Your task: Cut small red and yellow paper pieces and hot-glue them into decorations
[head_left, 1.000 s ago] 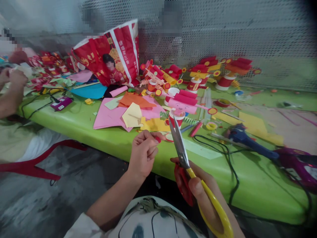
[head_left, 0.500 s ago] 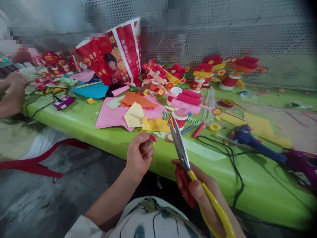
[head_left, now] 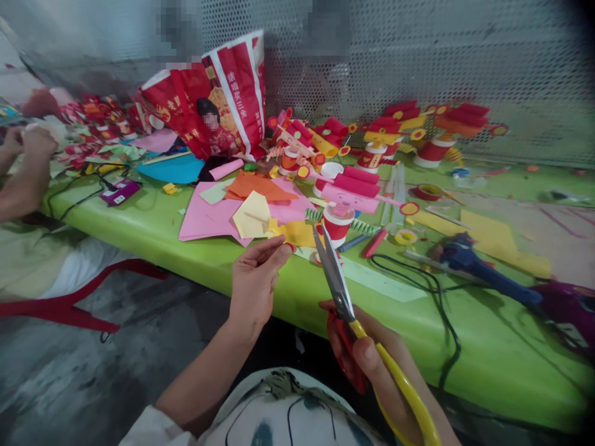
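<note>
Since a second ago my left hand point(head_left: 253, 282) uncurled, fingers now stretched toward a small red scrap point(head_left: 290, 247) at the fingertips; hard to tell if pinched. My right hand point(head_left: 381, 371) has its grip clenched on yellow-handled scissors point(head_left: 341, 291), blades slightly apart. Green worktop point(head_left: 488, 347) cluttered with coloured paper point(head_left: 218, 214); mesh wall point(head_left: 418, 56) behind.

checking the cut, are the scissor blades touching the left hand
Apart. The head view shows green table between the left hand and the scissors, whose blades point up to its right.
</note>
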Tool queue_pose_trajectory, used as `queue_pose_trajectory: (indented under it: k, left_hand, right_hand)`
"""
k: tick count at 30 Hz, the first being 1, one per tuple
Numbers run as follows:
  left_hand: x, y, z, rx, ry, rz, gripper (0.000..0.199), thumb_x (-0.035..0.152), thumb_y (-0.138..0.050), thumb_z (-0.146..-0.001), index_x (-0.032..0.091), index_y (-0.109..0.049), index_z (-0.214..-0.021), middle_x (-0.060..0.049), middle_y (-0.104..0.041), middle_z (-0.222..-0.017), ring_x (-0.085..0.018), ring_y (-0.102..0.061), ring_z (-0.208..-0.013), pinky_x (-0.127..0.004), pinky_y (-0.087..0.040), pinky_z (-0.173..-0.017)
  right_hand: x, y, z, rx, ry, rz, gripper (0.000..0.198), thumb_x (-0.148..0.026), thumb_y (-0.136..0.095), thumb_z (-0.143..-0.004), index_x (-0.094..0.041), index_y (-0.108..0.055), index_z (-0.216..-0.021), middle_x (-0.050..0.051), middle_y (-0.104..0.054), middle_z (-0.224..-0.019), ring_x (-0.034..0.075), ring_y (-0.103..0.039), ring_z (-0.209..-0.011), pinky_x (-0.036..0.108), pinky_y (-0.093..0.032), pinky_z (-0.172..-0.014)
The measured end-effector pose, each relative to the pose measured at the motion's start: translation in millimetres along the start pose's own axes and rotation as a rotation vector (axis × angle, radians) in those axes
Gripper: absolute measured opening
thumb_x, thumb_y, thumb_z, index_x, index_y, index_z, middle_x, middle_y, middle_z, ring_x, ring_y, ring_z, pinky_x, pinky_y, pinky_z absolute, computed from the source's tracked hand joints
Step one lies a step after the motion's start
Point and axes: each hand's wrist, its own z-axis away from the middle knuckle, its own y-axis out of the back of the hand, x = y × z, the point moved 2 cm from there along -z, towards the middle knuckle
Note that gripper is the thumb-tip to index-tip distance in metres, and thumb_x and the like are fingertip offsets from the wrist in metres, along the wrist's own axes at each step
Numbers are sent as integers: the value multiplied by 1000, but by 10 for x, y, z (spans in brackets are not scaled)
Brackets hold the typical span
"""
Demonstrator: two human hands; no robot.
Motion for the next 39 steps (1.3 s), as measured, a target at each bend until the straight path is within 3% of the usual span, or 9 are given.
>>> queue_pose_trajectory:
  k: [3, 7, 13, 19, 27, 31, 39]
  left_hand:
    - [15, -30, 6, 19, 23, 14, 27, 25, -97, -62, 15, -81, -82, -4, -77, -73, 2, -32, -41, -15, -16, -36]
    - [38, -81, 23, -6, 227, 116, 29, 21, -96, -62, 13, -77, -82, -1, -74, -73, 4, -22, -39, -13, -13, -35]
    - [52, -162, 76, -47, 448, 253, 31, 15, -94, -63, 13, -65, -76, 9, -53, -61, 3, -15, -39, -13, -12, -32]
    - [56, -226, 163, -85, 449, 245, 30, 16, -93, -67, 13, -64, -73, 13, -35, -55, 1, -11, -41, -14, -11, -33]
    - [36, -258, 213, -97, 419, 171, 25, 20, -92, -68, 13, -70, -78, 10, -39, -60, 0, -11, -45, -17, -10, -36]
    - [32, -267, 209, -97, 408, 151, 23, 21, -91, -68, 13, -71, -76, 8, -43, -60, 0, -10, -45, -19, -9, -36]
    - [30, -276, 209, -107, 431, 182, 23, 18, -91, -68, 13, -69, -74, 11, -36, -55, 0, -8, -44, -19, -7, -37]
  right_hand:
    - [3, -7, -11, -8, 6, 0, 86, -88, -52, -87, -15, -61, -132, 0, -55, -75, 12, -46, -53, 26, -34, -44]
    - [-3, -14, -10, -15, -1, -19, 84, -85, -50, -90, -13, -60, -132, -1, -54, -72, 11, -42, -49, 26, -32, -43]
    - [-7, 13, -10, -4, -27, 53, 85, -86, -47, -90, -13, -60, -132, 0, -54, -71, 13, -43, -52, 27, -30, -47]
    - [21, 49, -19, 45, -2, 134, 79, -82, -55, -89, -14, -63, -129, 0, -54, -72, 12, -41, -52, 25, -28, -43]
    - [11, 61, -46, 94, 94, 278, 74, -81, -59, -87, -16, -69, -121, 1, -58, -69, 15, -46, -57, 27, -35, -51]
    - [33, 84, -36, 61, 63, 267, 78, -82, -55, -88, -15, -67, -127, 1, -56, -72, 16, -45, -60, 27, -33, -51]
    - [74, 116, -44, 53, 48, 259, 81, -84, -59, -85, -15, -68, -127, 1, -55, -73, 17, -46, -63, 28, -34, -54]
